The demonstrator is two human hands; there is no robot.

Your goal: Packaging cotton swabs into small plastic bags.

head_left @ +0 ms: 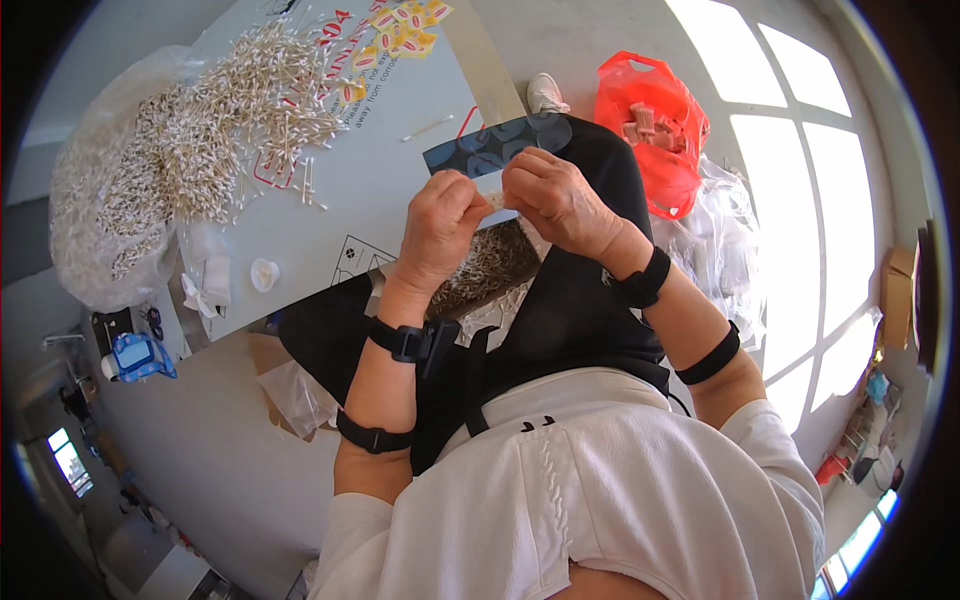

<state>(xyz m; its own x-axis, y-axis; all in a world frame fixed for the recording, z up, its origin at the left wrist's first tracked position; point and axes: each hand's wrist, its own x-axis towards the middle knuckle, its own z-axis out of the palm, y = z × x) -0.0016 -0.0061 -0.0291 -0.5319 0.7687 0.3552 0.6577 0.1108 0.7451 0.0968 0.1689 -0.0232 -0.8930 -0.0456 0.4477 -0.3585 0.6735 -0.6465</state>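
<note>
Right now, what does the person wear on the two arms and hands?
Both hands, the left hand and the right hand, are bare, with no gloves. Each wrist carries a black band; the left one bears a small black box. A second black strap circles each forearm. White sleeves are pushed up above the elbows.

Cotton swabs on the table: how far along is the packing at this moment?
Done: hard to count; a tray of swabs sits on the lap, and small yellow packets lie at the table's far edge. In hand: the left hand and right hand pinch a small clear packet between them. Left: a large loose heap of cotton swabs on the table, plus a bagful beside it.
</note>
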